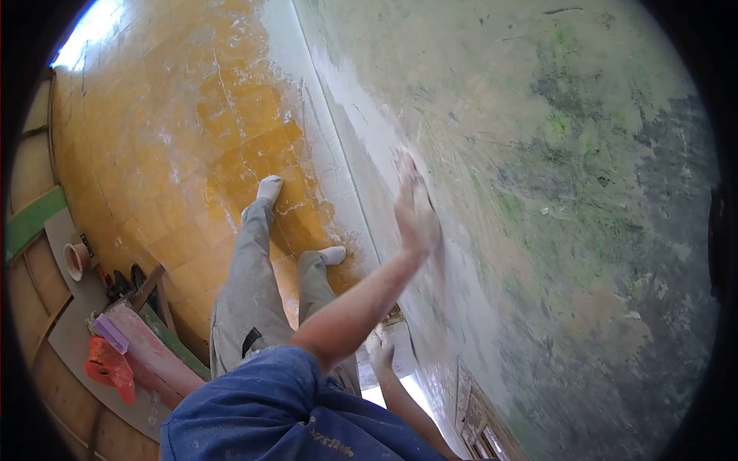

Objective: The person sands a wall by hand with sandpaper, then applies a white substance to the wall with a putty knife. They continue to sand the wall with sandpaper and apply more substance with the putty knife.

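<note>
My left hand (416,211) reaches across to the wall (538,253) and lies along it, fingers stretched out and pointing up the picture. Pale dust or filler shows at the fingertips; whether anything thin is under the palm is hidden. The wall has a smeared white strip beside its lower edge and green and dark grey stains farther out. Lower down, my right hand (380,349) is whitened with powder, with its fingers curled closed. It is close to a whitish block or ledge (400,338); what it holds, if anything, cannot be made out.
My socked feet (268,189) stand on a yellow, white-spotted floor (161,146). At lower left are a board (65,230) with a roll of tape (77,261), a pinkish plank (150,349), a purple block (111,334) and a red bag (110,369).
</note>
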`<action>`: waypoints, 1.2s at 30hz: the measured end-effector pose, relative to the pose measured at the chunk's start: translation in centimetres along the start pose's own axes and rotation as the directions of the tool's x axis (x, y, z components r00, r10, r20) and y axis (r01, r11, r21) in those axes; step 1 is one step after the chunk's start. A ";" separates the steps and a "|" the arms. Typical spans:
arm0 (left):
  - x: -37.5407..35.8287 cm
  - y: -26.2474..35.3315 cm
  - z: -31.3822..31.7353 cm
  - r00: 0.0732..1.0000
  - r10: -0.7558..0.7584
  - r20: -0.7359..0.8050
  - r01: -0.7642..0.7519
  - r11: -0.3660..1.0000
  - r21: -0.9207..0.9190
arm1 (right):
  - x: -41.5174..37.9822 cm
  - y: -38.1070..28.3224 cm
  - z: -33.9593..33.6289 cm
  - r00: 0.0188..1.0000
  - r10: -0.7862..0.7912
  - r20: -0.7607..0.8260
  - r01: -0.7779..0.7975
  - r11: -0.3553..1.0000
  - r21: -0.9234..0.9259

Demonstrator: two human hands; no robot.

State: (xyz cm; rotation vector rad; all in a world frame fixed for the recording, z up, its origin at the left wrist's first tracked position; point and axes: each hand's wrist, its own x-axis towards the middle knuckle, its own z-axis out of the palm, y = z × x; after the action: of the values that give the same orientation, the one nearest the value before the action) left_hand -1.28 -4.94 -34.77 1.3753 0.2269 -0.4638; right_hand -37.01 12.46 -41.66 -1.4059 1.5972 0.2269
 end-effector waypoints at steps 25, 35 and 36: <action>14.5 -11.1 -2.6 0.955 -0.252 -0.153 0.144 0.851 -0.504 | -1.7 0.7 -1.7 0.996 0.016 -0.087 -0.015 1.000 0.012; 6.9 -9.0 -0.6 0.989 -0.108 -0.099 0.099 0.991 -0.093 | -1.2 0.4 -1.4 0.997 0.013 -0.082 -0.013 1.000 -0.005; 3.2 -6.0 -0.6 0.991 -0.125 -0.054 0.128 0.991 0.047 | -1.2 1.0 -1.3 0.997 0.011 -0.074 -0.012 1.000 -0.002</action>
State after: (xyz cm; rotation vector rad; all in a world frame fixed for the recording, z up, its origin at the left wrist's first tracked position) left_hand -0.99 -5.69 -41.53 1.4289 0.3479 -0.5432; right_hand -38.70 12.70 -40.60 -1.4222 1.6665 0.1856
